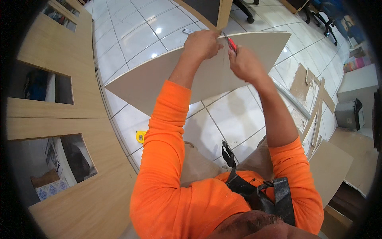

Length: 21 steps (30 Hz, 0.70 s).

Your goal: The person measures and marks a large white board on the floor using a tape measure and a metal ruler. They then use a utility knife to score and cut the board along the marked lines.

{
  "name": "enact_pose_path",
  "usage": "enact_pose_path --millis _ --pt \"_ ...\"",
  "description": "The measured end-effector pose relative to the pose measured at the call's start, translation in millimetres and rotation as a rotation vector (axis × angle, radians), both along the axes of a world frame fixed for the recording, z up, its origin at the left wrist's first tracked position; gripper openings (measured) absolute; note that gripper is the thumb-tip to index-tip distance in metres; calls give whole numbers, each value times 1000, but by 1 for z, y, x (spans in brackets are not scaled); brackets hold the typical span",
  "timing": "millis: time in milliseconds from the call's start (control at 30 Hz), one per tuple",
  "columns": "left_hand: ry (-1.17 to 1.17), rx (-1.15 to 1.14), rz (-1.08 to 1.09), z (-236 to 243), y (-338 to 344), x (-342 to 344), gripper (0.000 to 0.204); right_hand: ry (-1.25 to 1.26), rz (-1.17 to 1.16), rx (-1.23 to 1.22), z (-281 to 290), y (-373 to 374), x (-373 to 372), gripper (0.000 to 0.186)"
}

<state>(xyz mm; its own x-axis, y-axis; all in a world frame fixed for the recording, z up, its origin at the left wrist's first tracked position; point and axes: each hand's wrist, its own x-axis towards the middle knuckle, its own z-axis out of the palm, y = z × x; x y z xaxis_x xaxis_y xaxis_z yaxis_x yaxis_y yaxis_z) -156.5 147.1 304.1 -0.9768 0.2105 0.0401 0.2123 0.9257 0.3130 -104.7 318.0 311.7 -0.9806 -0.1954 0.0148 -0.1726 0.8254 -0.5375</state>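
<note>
A large grey-beige board [155, 75], like plasterboard, stands tilted in front of me, its far edge appearing curved. My left hand [201, 44] is closed at that far edge, fingers curled. A short metal piece [188, 31] sticks out beside its knuckles; whether the fingers grip this piece or the board is hidden. Just to the right, my right hand [247, 64] is wrapped round a red utility knife [231, 44]. The narrow metal tip of the knife points away from me, close to the board's far edge.
A yellow tape measure [140, 136] lies on the tiled floor at my left, near wooden cabinets [59, 119] with cut-out openings. On the right are a metal profile [292, 98], board offcuts [318, 107] and a grey bin [350, 114]. A wooden panel edge [224, 16] stands beyond the board.
</note>
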Motion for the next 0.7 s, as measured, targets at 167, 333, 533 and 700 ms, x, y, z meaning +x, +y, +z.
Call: enact_pose_path --millis 167,333,533,700 --pt "-3 -18 -9 3 -1 1 48 112 -59 -66 -31 -8 16 33" --pt "-70 -41 2 8 3 3 47 22 -70 -6 -16 -5 22 32" --pt "2 5 11 2 -3 -1 45 87 -5 3 -18 -4 8 32" --pt "-51 -32 2 3 -3 -5 47 42 -90 -23 -24 -11 25 32"
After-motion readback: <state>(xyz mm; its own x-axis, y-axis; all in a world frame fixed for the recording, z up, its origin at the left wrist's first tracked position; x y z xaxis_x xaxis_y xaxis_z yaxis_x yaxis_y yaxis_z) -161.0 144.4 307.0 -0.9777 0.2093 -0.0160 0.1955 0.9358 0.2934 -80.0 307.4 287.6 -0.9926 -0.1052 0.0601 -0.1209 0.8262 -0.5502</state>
